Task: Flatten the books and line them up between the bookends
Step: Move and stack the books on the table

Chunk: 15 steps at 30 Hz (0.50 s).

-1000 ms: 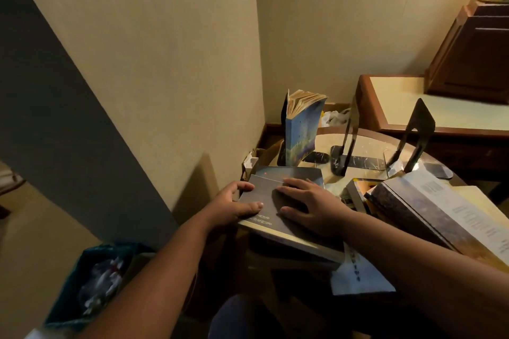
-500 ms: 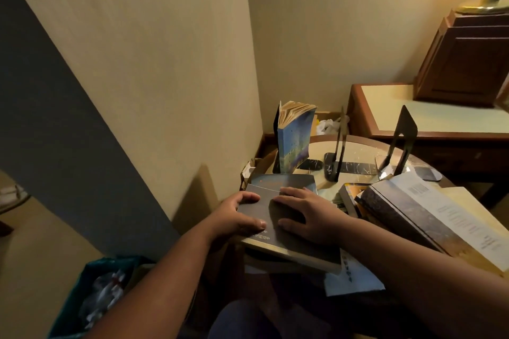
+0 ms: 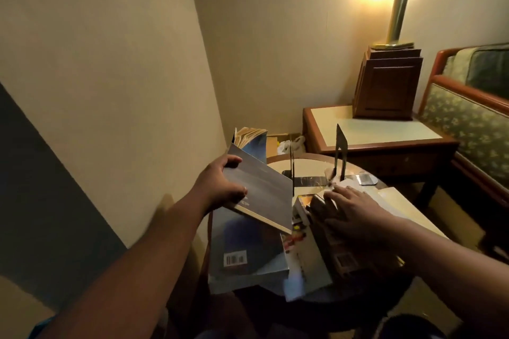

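- grey-blue softcover book (image 3: 261, 190), held in the air over the left part of the table, tilted, cover up, pale page edge toward the camera, clear of the books beneath.
- left hand (image 3: 217, 187) clamped on that book's left edge; thumb and one fingertip pinching down on the cover, remaining fingers hidden behind it.
- directly below, flat blue-grey book with a white barcode label (image 3: 248, 253), lying at the near-left edge of the table.
- behind the held book, upright blue paperback with fanned yellowed pages (image 3: 252, 139), standing at the far-left side close to the wall.
- left black metal bookend (image 3: 292, 168) and right black metal bookend (image 3: 341, 140), both upright on the far half of the table, apart from each other.
- right hand (image 3: 355, 209) palm down, fingers straight and spread, resting on a dark brown book (image 3: 327, 231) that lies flat right of centre; fingertips near the right bookend's foot.
- thin white booklet (image 3: 305, 259), flat between the blue-grey book and the brown one.
- cream page of a large book (image 3: 399, 201) just beyond the right wrist.
- round wood-rimmed table with a cream top (image 3: 311, 166) under all of it.
- beyond, rectangular wooden side table (image 3: 385, 135) bearing a dark wooden box (image 3: 385, 91), lit brass lamp (image 3: 396, 8) on top.
- floral upholstered chair (image 3: 468, 129) at far right.
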Motion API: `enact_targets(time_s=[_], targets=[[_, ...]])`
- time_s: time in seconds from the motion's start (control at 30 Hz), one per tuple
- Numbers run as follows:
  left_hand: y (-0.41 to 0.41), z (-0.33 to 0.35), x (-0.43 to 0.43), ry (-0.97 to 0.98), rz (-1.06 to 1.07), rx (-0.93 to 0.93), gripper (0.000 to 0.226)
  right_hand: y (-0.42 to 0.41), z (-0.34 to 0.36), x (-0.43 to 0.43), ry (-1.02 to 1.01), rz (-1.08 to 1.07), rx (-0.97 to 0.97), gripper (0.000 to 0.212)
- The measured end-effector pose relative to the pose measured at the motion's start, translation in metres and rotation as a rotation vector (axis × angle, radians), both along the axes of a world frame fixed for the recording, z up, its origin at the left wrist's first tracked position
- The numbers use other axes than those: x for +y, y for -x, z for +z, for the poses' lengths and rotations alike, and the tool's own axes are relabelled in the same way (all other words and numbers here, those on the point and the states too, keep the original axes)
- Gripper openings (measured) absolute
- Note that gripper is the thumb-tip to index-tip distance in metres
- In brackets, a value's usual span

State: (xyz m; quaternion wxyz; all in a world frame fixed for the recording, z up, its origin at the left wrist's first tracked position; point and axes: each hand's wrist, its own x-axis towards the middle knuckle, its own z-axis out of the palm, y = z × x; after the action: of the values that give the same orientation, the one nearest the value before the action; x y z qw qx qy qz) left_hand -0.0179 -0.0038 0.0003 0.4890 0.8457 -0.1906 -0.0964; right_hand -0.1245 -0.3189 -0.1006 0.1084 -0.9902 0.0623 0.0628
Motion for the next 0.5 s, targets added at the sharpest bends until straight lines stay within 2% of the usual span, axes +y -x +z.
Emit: enact_targets(time_s=[0.13, 0.23, 0.5], targets=[[-0.028, 0.022, -0.030, -0.119, 0.010, -0.102, 0.072, 0.007, -0.013, -0.006, -0.060, -0.035, 0.038, 0.088], [-0.051, 0.032, -0.049, -0.288, 0.002, -0.225, 0.074, 0.007, -0.015, -0.006, -0.078, -0.036, 0.011, 0.087], [-0.107, 0.030, -0.086, -0.547, 0.070, -0.309, 0.071, 0.006, -0.025, -0.012, -0.064, -0.035, 0.001, 0.089]])
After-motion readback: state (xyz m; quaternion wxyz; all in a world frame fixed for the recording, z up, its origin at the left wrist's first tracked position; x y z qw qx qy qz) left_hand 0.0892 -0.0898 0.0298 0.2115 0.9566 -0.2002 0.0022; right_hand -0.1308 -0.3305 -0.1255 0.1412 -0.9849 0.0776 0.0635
